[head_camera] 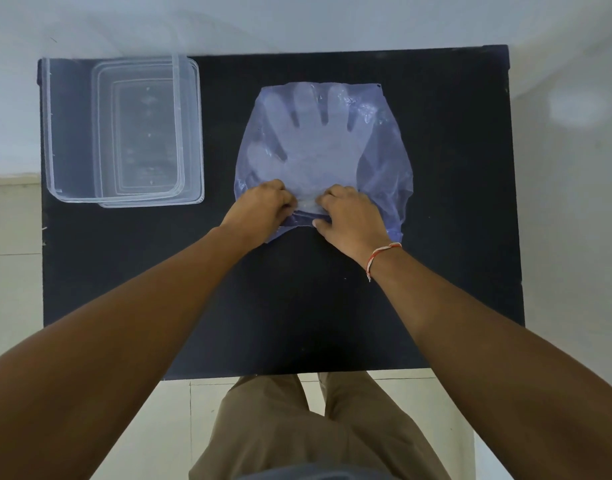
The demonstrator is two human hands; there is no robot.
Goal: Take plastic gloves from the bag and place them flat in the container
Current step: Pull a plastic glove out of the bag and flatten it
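A thin bluish plastic bag (384, 161) lies flat on the black table (453, 237), right of centre. Through it shows a stack of clear plastic gloves (315, 147), fingers pointing away from me. My left hand (259, 209) pinches the bag's near edge on the left side of its mouth. My right hand (349, 220) grips the same edge just to the right, fingers curled into the plastic. The gloves' cuffs sit between my two hands. A clear rectangular container (72, 133) stands at the table's far left corner.
A clear lid (190, 140) lies under or against the container's right side. The table's near edge (297, 374) is by my legs. A pale wall runs behind the table, with tiled floor on both sides.
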